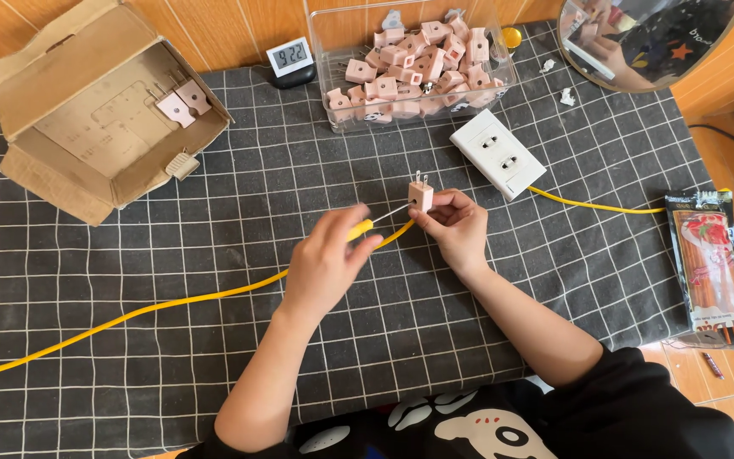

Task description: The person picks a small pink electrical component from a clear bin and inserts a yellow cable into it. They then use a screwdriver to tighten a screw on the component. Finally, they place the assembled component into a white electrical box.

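1. We see the right hand pinching a small pink plug adapter between fingertips, raised over the middle of the bench, its two metal prongs pointing away from the person. Held this way, one side face is turned toward the other hand.
2. The left hand is closed around a yellow-handled screwdriver, its thin shaft aimed at that side of the adapter; the tip appears to touch it.
3. A clear bin of like pink adapters sits at the far edge, and an open cardboard box holding a few sits far left, both within reach.
4. A white socket block lies just right of the hands, its yellow cable trailing across the grid cloth toward the near left.
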